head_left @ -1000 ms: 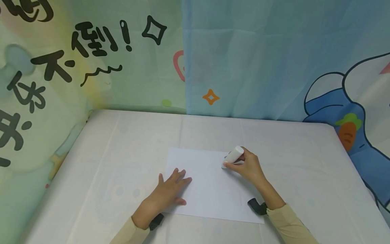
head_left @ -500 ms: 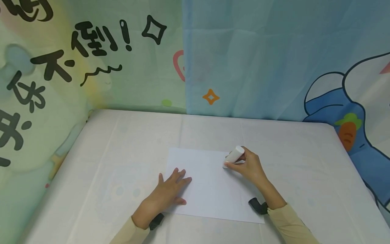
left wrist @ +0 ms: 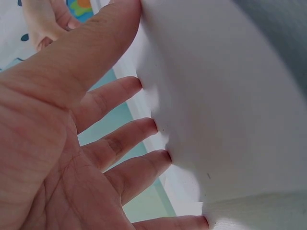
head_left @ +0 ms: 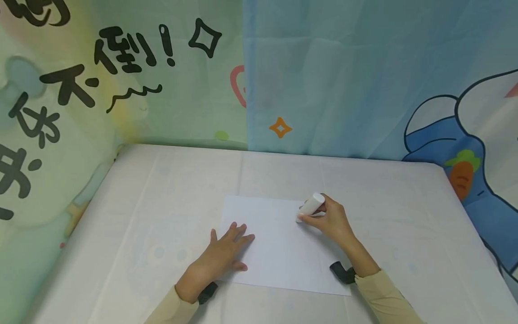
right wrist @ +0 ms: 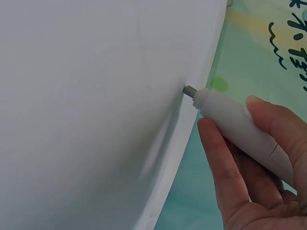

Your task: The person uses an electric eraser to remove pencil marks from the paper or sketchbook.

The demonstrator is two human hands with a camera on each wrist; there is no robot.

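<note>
Hands, two. Left hand [head_left: 221, 255]: fingers and thumb spread, palm down, set across the left edge of my sheet of white paper [head_left: 279, 256], toward its near left corner. Right hand [head_left: 333, 221]: thumb and fingers pinching a white cylindrical tool [head_left: 310, 206], tilted, near the sheet's far right corner; its grey tip [right wrist: 190, 91] appears to meet the paper, though I cannot be certain of contact.

Handling notes, my judgement: left fingertips should bear evenly so the sheet cannot creep; the right pinch, firm but unstrained, close behind the tip; tip pressure gentle, lest the paper crease. Any stroke I make ought to be short and stop inside the sheet's far edge.

Count. Sheet: one visible, well apart from the far edge of the white-covered counter [head_left: 174, 180]. Tool: one. Black wrist devices [head_left: 341, 273]: two, one per wrist. Pale sleeves [head_left: 386, 299]: two. Printed backdrop beyond the counter: orange star [head_left: 280, 128], one; carrot [head_left: 462, 181], one.
</note>
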